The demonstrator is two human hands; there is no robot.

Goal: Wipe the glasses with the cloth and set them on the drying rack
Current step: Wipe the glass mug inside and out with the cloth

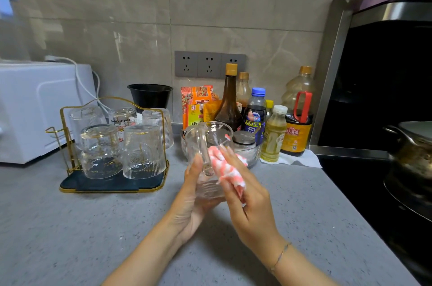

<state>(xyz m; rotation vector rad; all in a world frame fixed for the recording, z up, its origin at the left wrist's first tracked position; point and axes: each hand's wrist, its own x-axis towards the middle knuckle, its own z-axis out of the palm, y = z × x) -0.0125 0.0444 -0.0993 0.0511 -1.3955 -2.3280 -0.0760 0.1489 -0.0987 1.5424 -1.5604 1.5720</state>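
At frame centre your left hand (194, 194) curls round the clear handled glass mug (205, 145), steadying it so your right hand (250, 206), gripping the pink-and-white cloth (224, 164), can rub its side.

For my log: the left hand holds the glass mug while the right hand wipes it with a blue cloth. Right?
No: the head view shows a pink-and-white cloth, not blue. The left hand holds the glass mug; the right hand wipes it.
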